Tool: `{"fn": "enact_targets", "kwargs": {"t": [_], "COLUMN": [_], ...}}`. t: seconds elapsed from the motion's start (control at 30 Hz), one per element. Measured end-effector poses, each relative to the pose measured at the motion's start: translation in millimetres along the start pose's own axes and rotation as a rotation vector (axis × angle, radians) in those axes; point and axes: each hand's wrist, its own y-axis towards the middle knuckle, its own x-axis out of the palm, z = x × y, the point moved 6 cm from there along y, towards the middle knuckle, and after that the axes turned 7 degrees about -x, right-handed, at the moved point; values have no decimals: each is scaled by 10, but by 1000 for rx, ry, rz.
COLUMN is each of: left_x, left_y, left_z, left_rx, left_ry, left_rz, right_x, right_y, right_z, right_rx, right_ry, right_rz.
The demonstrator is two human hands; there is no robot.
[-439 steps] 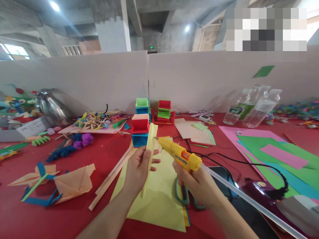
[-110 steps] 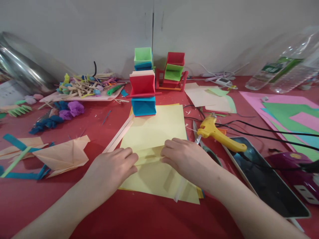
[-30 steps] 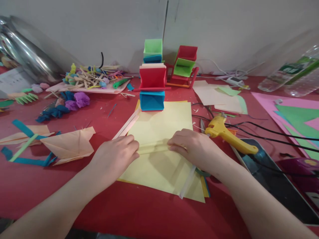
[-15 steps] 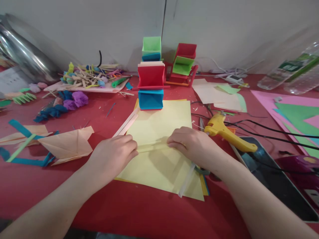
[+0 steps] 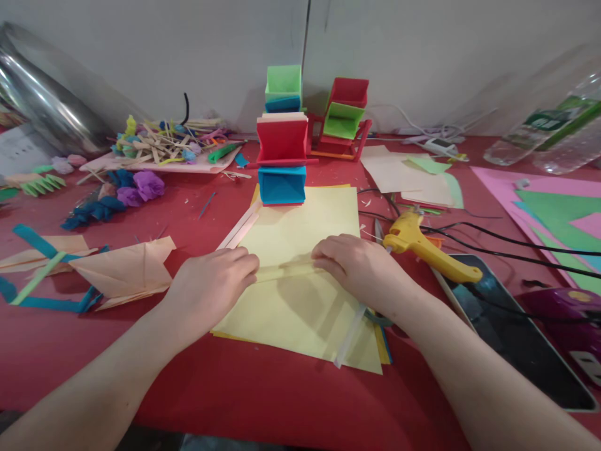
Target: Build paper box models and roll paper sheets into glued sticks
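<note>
A narrow folded strip of pale yellow paper (image 5: 284, 270) stretches between my two hands, just over a stack of yellow paper sheets (image 5: 300, 319). My left hand (image 5: 218, 272) is closed on the strip's left end, fingertips pressed down. The right end is pinched by my right hand (image 5: 350, 260), its fingers curled over the paper. Under my right wrist lies a clear glue stick (image 5: 350, 338), beside partly hidden scissors (image 5: 378, 318). Pale pink paper strips (image 5: 239, 228) rest along the stack's upper left edge. Behind the stack stands a wheel of folded paper boxes (image 5: 282, 141).
A yellow glue gun (image 5: 417, 244) with black cords lies right of my right hand, by a tablet-like black screen (image 5: 511, 332). Folded peach paper shapes (image 5: 126, 272) are at left. Craft sticks (image 5: 164, 144), a second paper-box model (image 5: 345, 119) and plastic bottles (image 5: 554, 128) stand farther back.
Both hands keep hold of the yellow strip with almost the same grip. The whole view has shifted slightly, and nothing else has visibly moved.
</note>
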Motion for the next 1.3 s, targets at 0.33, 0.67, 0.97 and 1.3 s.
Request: {"fn": "enact_targets", "kwargs": {"t": [0.33,0.67,0.97,1.3], "left_x": [-5,11,-29,-35], "left_y": [-21,-2,33,24], "left_z": [4,-32,-48,-66], "left_rx": [56,5,-57,-28], "left_ry": [6,-31,-37,-45], "left_rz": [-5,-19,-3,15], "right_x": [-27,-12,-23,-17], "right_y": [-18,-14,16,29], "right_z": [-46,-11,23,-1], "right_rx": [-83,-89,17,-37], "right_ry": [-94,-38,-32,-58], "right_rz": [0,4,9,12]}}
